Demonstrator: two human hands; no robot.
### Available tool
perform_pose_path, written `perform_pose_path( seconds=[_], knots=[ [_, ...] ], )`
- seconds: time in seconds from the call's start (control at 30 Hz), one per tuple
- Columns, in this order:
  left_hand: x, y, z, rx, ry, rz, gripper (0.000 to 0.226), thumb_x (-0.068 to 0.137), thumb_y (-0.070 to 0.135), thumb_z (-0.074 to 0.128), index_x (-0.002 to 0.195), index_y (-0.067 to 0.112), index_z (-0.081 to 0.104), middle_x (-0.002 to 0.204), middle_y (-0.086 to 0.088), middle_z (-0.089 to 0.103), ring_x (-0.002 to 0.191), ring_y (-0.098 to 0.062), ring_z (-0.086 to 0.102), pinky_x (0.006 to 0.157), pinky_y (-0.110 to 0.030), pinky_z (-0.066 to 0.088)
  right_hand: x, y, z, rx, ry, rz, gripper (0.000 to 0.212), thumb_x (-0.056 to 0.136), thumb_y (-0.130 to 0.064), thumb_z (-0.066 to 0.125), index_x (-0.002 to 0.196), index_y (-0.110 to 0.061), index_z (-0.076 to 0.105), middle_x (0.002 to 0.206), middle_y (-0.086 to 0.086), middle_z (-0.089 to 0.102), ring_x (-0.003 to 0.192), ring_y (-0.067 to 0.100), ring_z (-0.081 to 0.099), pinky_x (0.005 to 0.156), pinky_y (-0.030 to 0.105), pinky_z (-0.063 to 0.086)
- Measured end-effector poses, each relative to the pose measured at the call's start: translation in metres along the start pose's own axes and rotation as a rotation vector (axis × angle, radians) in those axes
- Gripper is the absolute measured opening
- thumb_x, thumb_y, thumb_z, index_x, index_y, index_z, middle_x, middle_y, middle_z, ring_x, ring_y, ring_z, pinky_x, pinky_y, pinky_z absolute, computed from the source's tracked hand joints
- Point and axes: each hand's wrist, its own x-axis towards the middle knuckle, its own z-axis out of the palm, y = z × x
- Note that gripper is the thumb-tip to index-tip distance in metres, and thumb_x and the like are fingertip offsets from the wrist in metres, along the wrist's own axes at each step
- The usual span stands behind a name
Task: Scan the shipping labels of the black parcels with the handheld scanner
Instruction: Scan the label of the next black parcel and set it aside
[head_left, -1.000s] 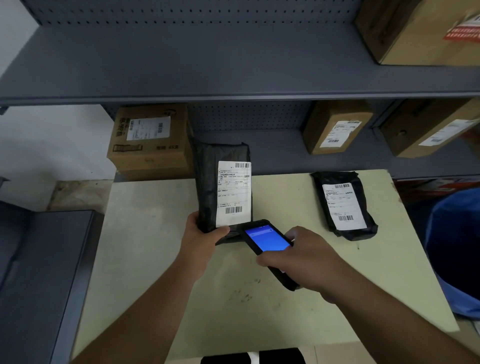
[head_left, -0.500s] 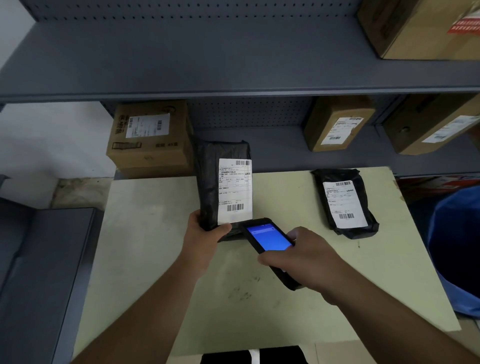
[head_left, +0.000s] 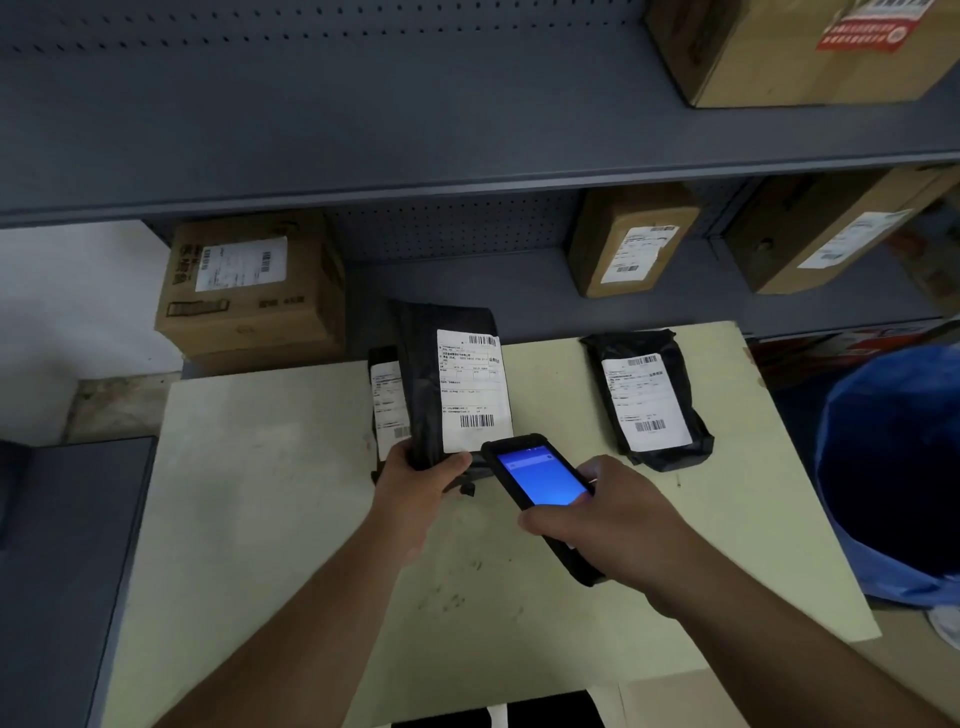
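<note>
My left hand (head_left: 422, 474) grips the bottom of a black parcel (head_left: 422, 384) and holds it upright, its white shipping label (head_left: 474, 388) facing me. Behind it, a second black parcel (head_left: 387, 401) with its own label shows at the left. My right hand (head_left: 618, 525) holds the black handheld scanner (head_left: 540, 478), its blue screen lit and its top end just below the held parcel's lower barcode. A third black parcel (head_left: 647, 400) lies flat, label up, at the table's far right.
The pale green table (head_left: 270, 519) stands against a grey shelf unit (head_left: 415, 171). Cardboard boxes sit on the shelves: one (head_left: 249, 291) far left, one (head_left: 631, 239) centre right, others at the right. A blue bin (head_left: 893, 478) stands to the table's right.
The held parcel has shifted slightly right, which uncovers a second black parcel behind it at the left. The scanner stays just under the label.
</note>
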Motion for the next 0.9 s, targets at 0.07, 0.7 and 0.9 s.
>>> perform_pose_path(
  seconds=[0.07, 0.7, 0.9],
  knots=[
    [-0.001, -0.001, 0.013, -0.017, -0.015, -0.03, 0.076, 0.059, 0.035, 0.093, 0.127, 0.012, 0.067, 0.119, -0.009, 0.079, 0.105, -0.023, 0.079, 0.095, -0.042, 0.063, 0.001, 0.006, -0.008, 0.011, 0.007, 0.005, 0.047, 0.068, -0.039, 0.088, 0.102, -0.021, 0.061, 0.086, 0.001, 0.07, 0.065, 0.017, 0.065, 0.059, 0.032, 0.053],
    [0.022, -0.029, 0.106, -0.033, -0.017, -0.226, 0.03, 0.09, 0.006, 0.08, 0.119, 0.005, 0.072, 0.117, -0.009, 0.077, 0.096, -0.016, 0.075, 0.068, -0.021, 0.065, 0.017, 0.063, -0.071, 0.137, 0.055, 0.071, 0.043, 0.074, -0.036, 0.088, 0.104, -0.021, 0.061, 0.079, -0.002, 0.065, 0.057, 0.013, 0.058, 0.05, 0.025, 0.048],
    [0.038, -0.041, 0.123, 0.041, 0.0, -0.194, 0.025, 0.089, 0.006, 0.08, 0.112, 0.008, 0.072, 0.112, -0.01, 0.077, 0.092, -0.017, 0.074, 0.065, -0.019, 0.063, 0.025, 0.079, -0.085, 0.166, 0.059, 0.099, 0.044, 0.073, -0.038, 0.089, 0.105, -0.025, 0.061, 0.083, 0.001, 0.069, 0.056, 0.012, 0.06, 0.047, 0.023, 0.049]
  ],
)
